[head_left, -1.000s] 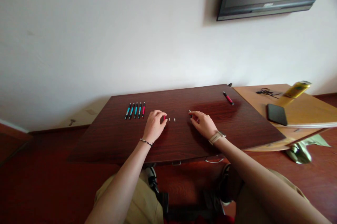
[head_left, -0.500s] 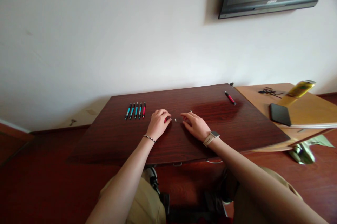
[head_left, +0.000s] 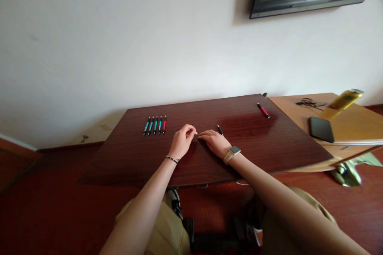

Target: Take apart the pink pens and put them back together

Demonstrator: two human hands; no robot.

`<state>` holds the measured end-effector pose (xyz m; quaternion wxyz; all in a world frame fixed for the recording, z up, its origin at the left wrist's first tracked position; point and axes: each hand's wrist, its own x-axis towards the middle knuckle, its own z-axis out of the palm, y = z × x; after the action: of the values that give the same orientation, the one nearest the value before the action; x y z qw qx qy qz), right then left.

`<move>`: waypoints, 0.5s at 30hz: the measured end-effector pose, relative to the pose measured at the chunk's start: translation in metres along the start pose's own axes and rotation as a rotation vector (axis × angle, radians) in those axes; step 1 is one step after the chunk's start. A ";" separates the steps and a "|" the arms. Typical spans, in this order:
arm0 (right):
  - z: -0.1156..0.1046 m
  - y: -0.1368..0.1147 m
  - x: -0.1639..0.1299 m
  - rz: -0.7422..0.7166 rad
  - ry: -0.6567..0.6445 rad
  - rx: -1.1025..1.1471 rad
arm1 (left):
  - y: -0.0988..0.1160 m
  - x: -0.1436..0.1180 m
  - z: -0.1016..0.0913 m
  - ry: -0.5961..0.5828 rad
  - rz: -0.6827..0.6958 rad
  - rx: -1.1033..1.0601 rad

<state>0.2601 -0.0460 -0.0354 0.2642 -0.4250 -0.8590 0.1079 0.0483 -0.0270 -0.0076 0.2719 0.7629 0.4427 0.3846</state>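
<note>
Both hands meet mid-table point(head_left: 125, 159), the left hand point(head_left: 183, 143) pinching a tiny white piece point(head_left: 196, 133) the right hand point(head_left: 214, 142), fingers pressed flat, touches; it's small enough to slip and roll away.

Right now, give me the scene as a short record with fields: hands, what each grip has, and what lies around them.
left hand: curled, fingertips pinched on a small white piece
right hand: flat on the dark table, fingertips meeting the left's
black pen part: lies just beyond the right hand
row of pens: five, side by side, far left
red pen: alone, far right
phone: on the lighter side table
</note>
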 end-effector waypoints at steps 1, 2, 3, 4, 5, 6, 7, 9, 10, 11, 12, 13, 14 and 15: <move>-0.001 -0.001 0.000 0.008 -0.003 -0.011 | 0.001 0.000 0.000 0.001 -0.020 -0.049; -0.003 -0.002 0.000 0.023 0.000 -0.022 | 0.001 0.000 0.001 0.004 -0.037 -0.095; -0.004 -0.003 -0.001 0.046 0.009 -0.030 | 0.002 0.000 0.001 0.006 -0.051 -0.138; -0.006 -0.004 -0.001 0.077 0.023 -0.033 | 0.002 0.000 0.002 0.007 -0.064 -0.179; -0.007 -0.006 -0.002 0.112 0.039 -0.027 | 0.002 0.000 0.002 0.007 -0.075 -0.218; -0.008 -0.007 -0.003 0.148 0.059 -0.011 | 0.003 0.001 0.003 0.008 -0.085 -0.253; -0.009 -0.008 -0.004 0.183 0.084 0.019 | 0.003 0.001 0.003 0.011 -0.095 -0.284; -0.010 -0.009 -0.006 0.241 0.159 0.115 | 0.003 0.001 0.004 0.018 -0.109 -0.332; -0.010 -0.009 -0.007 0.263 0.206 0.182 | 0.004 0.000 0.004 0.019 -0.112 -0.351; -0.011 -0.010 -0.008 0.280 0.255 0.262 | 0.005 0.000 0.004 0.017 -0.114 -0.366; -0.011 -0.010 -0.009 0.293 0.299 0.351 | 0.006 0.000 0.004 0.015 -0.117 -0.379; -0.012 -0.011 -0.009 0.303 0.334 0.444 | 0.007 -0.001 0.004 0.011 -0.119 -0.390; -0.013 -0.012 -0.010 0.313 0.361 0.533 | 0.008 -0.001 0.004 0.007 -0.121 -0.398; -0.014 -0.013 -0.010 0.322 0.383 0.611 | 0.009 -0.002 0.005 0.004 -0.123 -0.404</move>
<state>0.2641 -0.0630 -0.0216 0.5139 -0.4686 -0.6446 0.3175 0.0560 -0.0331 -0.0040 0.4412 0.6636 0.4032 0.4498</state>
